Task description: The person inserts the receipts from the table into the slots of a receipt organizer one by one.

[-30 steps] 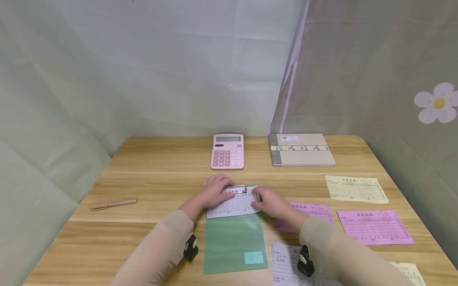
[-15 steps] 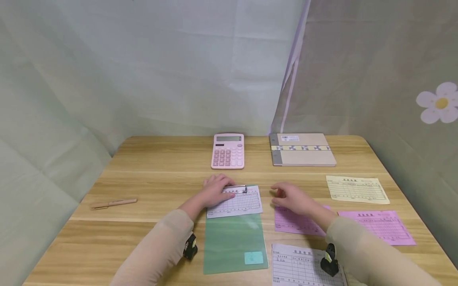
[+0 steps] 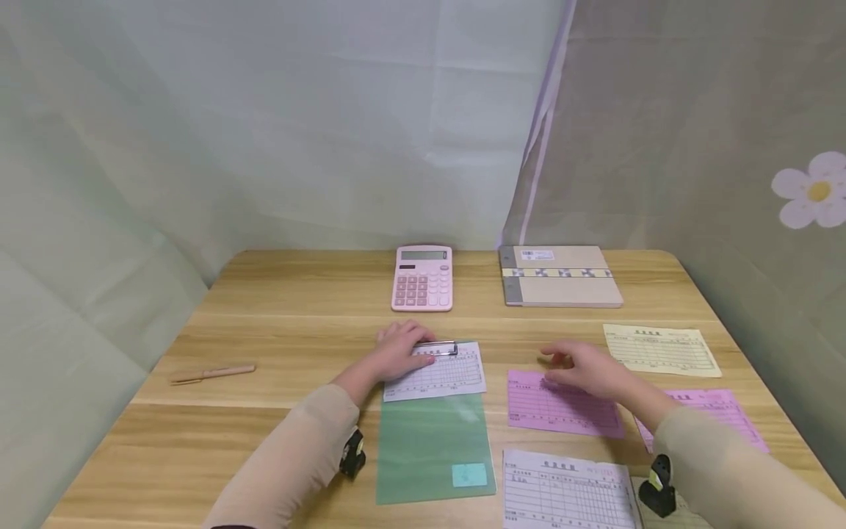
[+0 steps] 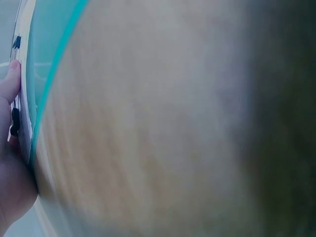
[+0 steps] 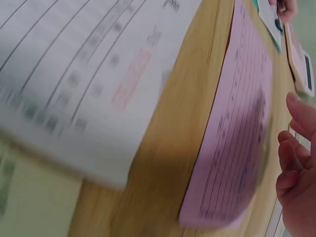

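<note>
A green clipboard [image 3: 431, 448] lies on the table, with a white printed slip [image 3: 456, 373] under its metal clip [image 3: 444, 349]. My left hand [image 3: 398, 351] holds the clipboard at its top left, the thumb by the clip and slip and the fingers over the top edge. In the left wrist view, the thumb [image 4: 14, 81] lies against the clip. My right hand [image 3: 587, 367], loosely curled and holding nothing, hovers over the top edge of a pink slip [image 3: 562, 413]. Below that lies another white slip [image 3: 562, 488].
A pink calculator [image 3: 423, 279] and a beige binder [image 3: 562, 275] lie at the back. To the right are a yellow slip [image 3: 661, 351] and a second pink slip [image 3: 717, 415]. Another yellowish slip [image 3: 687, 518] is partly under the right sleeve. A pen [image 3: 211, 375] lies at left.
My right hand has let go of the white slip on the clipboard and moved right, over the nearer pink slip. My left hand has stayed at the clip.
</note>
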`<state>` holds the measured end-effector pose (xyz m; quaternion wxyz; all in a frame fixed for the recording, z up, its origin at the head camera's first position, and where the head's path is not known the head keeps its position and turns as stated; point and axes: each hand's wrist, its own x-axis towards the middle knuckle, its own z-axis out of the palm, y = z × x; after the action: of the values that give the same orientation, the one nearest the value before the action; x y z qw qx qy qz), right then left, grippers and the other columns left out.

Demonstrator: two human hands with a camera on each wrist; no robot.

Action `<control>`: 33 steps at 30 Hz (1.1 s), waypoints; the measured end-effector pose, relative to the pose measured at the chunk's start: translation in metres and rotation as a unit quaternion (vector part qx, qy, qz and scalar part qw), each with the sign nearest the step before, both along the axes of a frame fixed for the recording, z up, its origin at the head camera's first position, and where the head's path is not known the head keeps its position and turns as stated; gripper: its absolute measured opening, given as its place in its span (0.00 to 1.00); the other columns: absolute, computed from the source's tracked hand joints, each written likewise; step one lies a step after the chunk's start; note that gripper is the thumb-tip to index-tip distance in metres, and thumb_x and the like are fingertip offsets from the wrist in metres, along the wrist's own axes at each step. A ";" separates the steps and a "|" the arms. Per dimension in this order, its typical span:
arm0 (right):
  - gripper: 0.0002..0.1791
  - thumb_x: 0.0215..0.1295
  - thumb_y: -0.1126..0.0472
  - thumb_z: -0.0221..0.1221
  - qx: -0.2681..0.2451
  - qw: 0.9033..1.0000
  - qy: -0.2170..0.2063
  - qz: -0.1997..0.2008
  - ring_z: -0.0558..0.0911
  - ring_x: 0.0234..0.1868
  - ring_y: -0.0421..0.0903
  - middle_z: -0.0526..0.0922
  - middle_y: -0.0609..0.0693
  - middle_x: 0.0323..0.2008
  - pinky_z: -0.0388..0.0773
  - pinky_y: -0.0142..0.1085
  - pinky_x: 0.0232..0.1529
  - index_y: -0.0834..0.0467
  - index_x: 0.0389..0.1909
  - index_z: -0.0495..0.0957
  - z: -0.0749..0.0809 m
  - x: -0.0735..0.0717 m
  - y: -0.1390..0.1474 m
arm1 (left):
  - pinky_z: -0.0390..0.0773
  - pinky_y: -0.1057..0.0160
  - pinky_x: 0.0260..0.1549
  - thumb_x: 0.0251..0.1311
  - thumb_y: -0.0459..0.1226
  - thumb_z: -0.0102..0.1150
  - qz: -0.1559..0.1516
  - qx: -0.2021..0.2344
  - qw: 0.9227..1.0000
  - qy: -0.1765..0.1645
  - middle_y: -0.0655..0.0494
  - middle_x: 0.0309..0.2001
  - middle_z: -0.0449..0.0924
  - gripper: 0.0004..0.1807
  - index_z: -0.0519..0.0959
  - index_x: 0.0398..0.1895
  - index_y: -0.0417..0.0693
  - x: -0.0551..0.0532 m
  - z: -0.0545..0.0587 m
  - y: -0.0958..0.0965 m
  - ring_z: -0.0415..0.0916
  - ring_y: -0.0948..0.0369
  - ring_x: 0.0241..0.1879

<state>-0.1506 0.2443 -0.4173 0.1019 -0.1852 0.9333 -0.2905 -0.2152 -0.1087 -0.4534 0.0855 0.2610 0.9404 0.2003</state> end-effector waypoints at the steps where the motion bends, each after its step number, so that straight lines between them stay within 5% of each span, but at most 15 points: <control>1: 0.24 0.57 0.57 0.65 0.007 1.000 0.004 0.002 0.78 0.40 0.46 0.81 0.50 0.40 0.74 0.46 0.43 0.63 0.53 0.76 0.001 0.001 0.004 | 0.56 0.52 0.53 0.58 0.53 0.58 0.000 0.000 1.000 -0.001 0.61 0.54 0.69 0.22 0.73 0.54 0.59 0.000 0.000 0.000 0.61 0.57 0.53; 12: 0.25 0.52 0.50 0.68 0.035 0.998 0.051 0.004 0.75 0.39 0.44 0.76 0.49 0.41 0.73 0.43 0.41 0.57 0.50 0.78 -0.006 0.017 0.043 | 0.55 0.52 0.52 0.58 0.53 0.58 0.001 0.001 1.000 -0.006 0.60 0.54 0.70 0.22 0.73 0.54 0.58 0.002 0.003 0.001 0.61 0.57 0.52; 33: 0.27 0.52 0.45 0.66 0.070 0.997 -0.010 0.014 0.73 0.36 0.39 0.74 0.43 0.35 0.73 0.39 0.39 0.55 0.50 0.78 -0.002 0.033 0.066 | 0.55 0.52 0.52 0.59 0.52 0.57 -0.003 0.000 1.000 -0.005 0.60 0.55 0.69 0.22 0.73 0.57 0.61 0.003 0.003 0.000 0.60 0.58 0.51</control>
<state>-0.1172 0.3106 -0.4191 0.1274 -0.1876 0.9477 -0.2248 -0.2117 -0.1090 -0.4502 0.0902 0.2626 0.9393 0.2014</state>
